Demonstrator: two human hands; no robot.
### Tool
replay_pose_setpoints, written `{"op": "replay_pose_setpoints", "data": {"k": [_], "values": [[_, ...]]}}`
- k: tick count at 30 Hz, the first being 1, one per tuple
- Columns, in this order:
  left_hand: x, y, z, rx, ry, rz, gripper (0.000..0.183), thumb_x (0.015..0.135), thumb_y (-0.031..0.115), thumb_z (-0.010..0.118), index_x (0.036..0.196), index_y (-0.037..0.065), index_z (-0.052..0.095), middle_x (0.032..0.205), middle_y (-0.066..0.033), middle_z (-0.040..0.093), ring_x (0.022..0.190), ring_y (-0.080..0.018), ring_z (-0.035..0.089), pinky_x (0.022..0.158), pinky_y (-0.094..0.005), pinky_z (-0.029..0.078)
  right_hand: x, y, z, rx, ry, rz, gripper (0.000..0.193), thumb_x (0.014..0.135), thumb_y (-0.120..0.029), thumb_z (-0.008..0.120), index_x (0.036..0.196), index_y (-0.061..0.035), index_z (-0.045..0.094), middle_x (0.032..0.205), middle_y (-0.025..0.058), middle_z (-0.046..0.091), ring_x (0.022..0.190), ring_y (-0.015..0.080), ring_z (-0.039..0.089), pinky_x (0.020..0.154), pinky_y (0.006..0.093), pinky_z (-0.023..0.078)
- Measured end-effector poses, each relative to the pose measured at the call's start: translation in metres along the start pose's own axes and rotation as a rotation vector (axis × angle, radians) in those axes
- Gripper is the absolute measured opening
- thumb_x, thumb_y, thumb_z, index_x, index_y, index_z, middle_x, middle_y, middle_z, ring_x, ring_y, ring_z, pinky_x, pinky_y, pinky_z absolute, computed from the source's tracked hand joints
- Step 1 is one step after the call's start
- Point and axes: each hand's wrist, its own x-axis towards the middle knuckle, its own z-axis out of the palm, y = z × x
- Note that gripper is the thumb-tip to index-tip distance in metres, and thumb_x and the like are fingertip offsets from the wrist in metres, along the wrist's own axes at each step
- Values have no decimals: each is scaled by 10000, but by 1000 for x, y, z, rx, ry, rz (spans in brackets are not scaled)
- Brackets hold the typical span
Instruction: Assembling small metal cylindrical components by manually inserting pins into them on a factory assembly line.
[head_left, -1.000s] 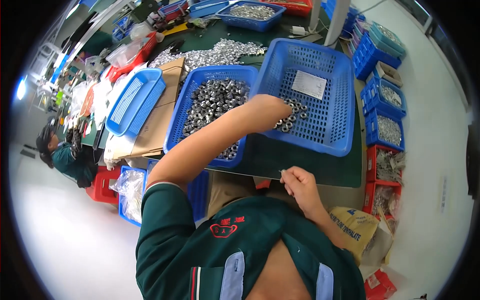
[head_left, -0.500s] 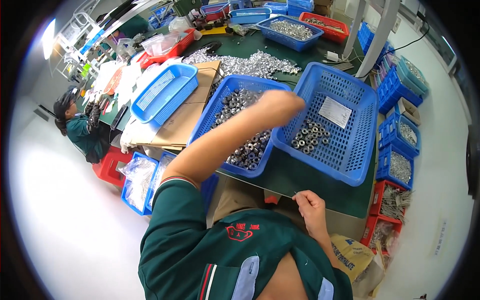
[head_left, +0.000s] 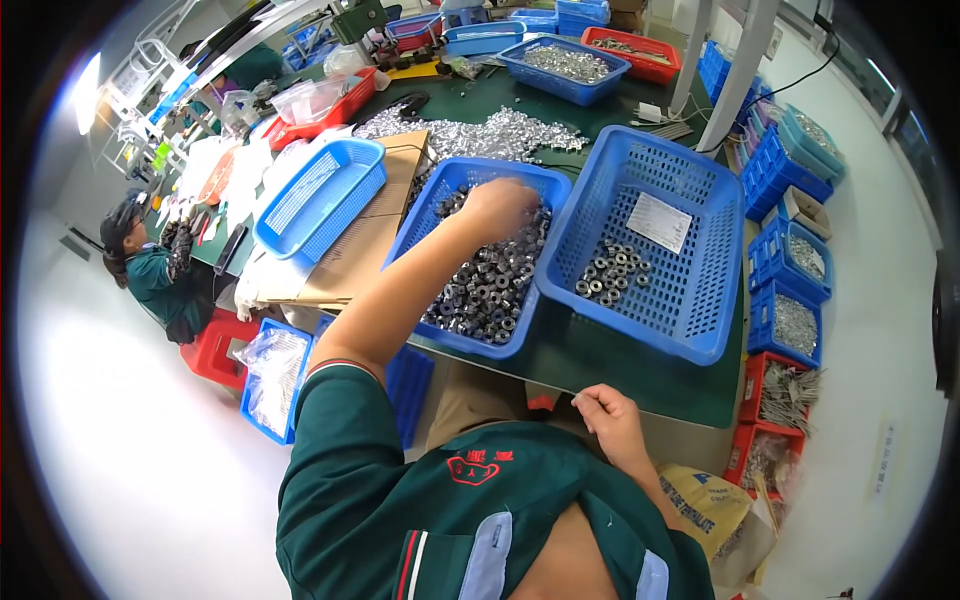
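Observation:
My left hand (head_left: pixel 498 210) reaches over a blue perforated basket (head_left: pixel 395 262) filled with small metal rings (head_left: pixel 485 295). Its fingers are blurred and turned away, so what they hold, if anything, does not show. By the table's front edge my right hand (head_left: pixel 612 425) is closed in a pinch, thumb against fingers. Whatever sits between those fingertips is too small to make out. To the right, a second blue basket (head_left: pixel 715 290) contains a small cluster of similar rings (head_left: pixel 612 274) and a white paper label (head_left: pixel 659 222).
Shiny small metal parts (head_left: pixel 500 135) lie heaped behind the baskets. An empty light-blue basket (head_left: pixel 320 200) rests on cardboard (head_left: pixel 365 235) at left. A metal post (head_left: pixel 735 80) stands at back right, near stacked bins (head_left: pixel 790 260). A person (head_left: pixel 150 270) sits far left.
My left hand has moved left and slightly down, from between the two baskets to over the ring-filled one. My right hand, still pinched, has shifted slightly left.

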Motion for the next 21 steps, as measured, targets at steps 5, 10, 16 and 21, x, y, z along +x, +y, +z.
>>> {"op": "replay_pose_setpoints", "data": {"k": [5,10,16,21], "values": [[-4,3,6,31,79,-34,137,767,100,630,903,93,626,1008,-106,613,978,-315,588,792,-437,485,1,6,1,-4,7,-35,156,916,-160,611,907,-11,655,643,-41,539,562,23,445,513,199,353],[-7,-7,9,-77,106,89,193,723,32,629,911,66,607,899,-125,631,873,-332,615,746,-429,486,2,1,5,-8,-22,-21,134,916,-118,595,903,9,637,674,-30,537,573,27,438,526,185,345],[-49,15,-23,-642,254,37,283,719,4,699,981,52,603,850,-76,643,803,-188,638,720,-315,502,-3,-1,6,6,-4,-21,133,914,-117,598,926,9,642,681,-27,540,570,26,435,522,185,342],[-104,63,-30,-1228,258,66,278,780,-40,696,1029,13,585,960,-34,623,867,-102,614,785,-246,502,1,1,7,12,64,-20,158,917,-146,586,959,-4,641,654,-14,559,562,40,462,508,211,355]]}}
